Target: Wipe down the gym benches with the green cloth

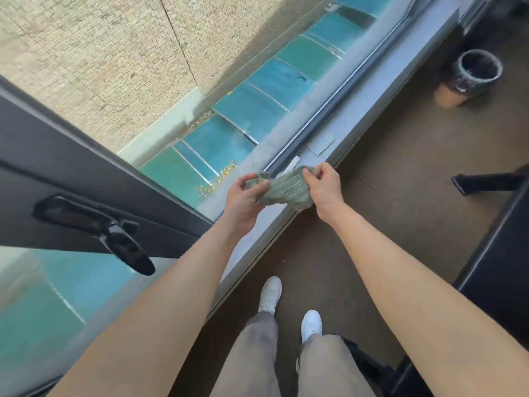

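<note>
Both hands pinch the cloth (286, 189) over the sill (329, 133): left hand (246, 193) at 9 o'clock, right hand (323, 186) at 3. Preparation only; next, carry it to what may be a bench (492, 270) at 4 o'clock.

cloth (287, 188): green, ribbed | shoes (270, 293): white | floor (400, 179): brown | bin (477, 70): black

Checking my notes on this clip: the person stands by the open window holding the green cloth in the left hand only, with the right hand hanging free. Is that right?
Not quite. The head view shows both hands on the green cloth: the left hand grips one end and the right hand pinches the other, by the open window.
</note>
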